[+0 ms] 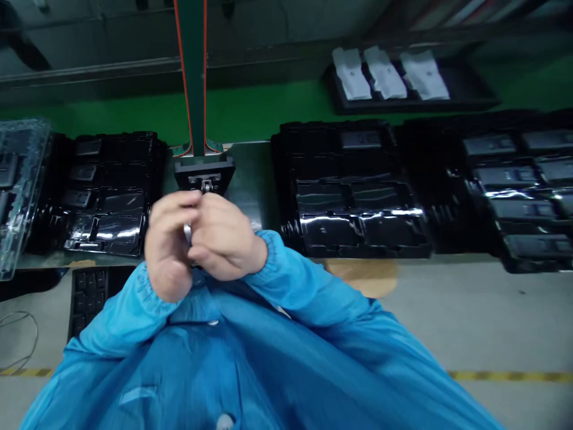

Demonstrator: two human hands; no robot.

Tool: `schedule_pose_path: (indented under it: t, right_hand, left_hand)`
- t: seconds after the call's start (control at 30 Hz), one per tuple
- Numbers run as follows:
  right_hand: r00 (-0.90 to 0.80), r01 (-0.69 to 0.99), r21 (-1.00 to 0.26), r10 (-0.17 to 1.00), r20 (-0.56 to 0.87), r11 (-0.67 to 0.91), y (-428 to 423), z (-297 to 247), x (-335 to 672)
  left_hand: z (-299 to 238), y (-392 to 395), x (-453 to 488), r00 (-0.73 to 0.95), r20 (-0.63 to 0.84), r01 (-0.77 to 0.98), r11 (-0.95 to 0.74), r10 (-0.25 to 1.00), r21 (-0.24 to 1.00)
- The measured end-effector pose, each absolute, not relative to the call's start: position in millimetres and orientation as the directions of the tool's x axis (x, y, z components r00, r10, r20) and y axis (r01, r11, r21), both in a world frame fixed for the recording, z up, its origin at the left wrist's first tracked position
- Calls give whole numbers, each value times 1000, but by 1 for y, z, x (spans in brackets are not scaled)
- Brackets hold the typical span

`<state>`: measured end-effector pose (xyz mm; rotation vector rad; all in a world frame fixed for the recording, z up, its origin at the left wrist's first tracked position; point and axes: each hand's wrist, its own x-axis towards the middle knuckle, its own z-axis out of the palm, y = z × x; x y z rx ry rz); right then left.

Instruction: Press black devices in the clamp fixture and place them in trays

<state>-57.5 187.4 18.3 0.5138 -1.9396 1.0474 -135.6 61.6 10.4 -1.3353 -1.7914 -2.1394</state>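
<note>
Close together in front of my chest, my left hand and my right hand meet with curled fingers. A sliver of something small and pale silver shows between them; most of it is covered by the fingers, so its kind cannot be made out. Just beyond my fingertips stands a black fixture with a small metal clasp on its front. A dark green upright with orange edges rises behind the fixture. My hands are slightly blurred.
Black plastic trays with several dark grey devices lie on the left. Another black tray stack stands right, beside a fuller tray. A clear tray is far left. White packets rest in a black box at the back.
</note>
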Motion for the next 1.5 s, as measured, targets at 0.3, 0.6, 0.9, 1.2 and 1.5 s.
schedule_pose_path:
  t: [0.3,0.6,0.9,1.2,1.5]
  right_hand:
    - [-728,-159,-758,443,523,633,248,64,-112]
    - [-391,-90,-796,714,581,599,224,-7,-61]
    - [-542,-9,-901,755,369,433,172,-67,13]
    - [-672,48,-986,726,-150,-159,149,-84,19]
    - [-786,-1,-902,558,-266,-432,154,-63,15]
  left_hand:
    - [-63,25,-153,-730,-61,377,475,681,795]
    - [-88,43,-154,-732,-178,228,484,657,845]
    - [-80,62,-164,-689,-273,116,473,672,873]
    - [-50,32,-140,-644,-277,-165,224,714,961]
    - [-31,18,-114,-565,-278,-200,197,777,960]
